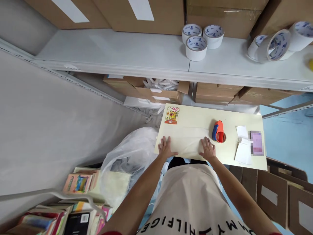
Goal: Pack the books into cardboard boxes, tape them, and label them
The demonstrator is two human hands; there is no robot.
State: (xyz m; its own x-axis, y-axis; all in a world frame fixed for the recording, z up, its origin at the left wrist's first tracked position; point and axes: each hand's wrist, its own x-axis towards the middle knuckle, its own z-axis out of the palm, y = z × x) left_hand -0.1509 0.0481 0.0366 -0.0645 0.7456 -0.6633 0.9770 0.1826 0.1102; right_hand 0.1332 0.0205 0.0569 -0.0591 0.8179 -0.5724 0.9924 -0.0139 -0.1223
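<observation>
A sheet of thin clear plastic film lies flat on the cream tabletop. My left hand rests on its left end, fingers spread. At the right end, my right hand presses down with its fingers stretched out. Neither hand holds anything. Just beyond my right hand stands an orange and blue tape dispenser. A small colourful booklet or card lies at the table's far left corner. To the right are white paper slips and a blurred purple item.
A grey shelf with white tape rolls and cardboard boxes runs behind the table. A large clear plastic bag bulges at the left, near stacked books. More cartons stand at lower right.
</observation>
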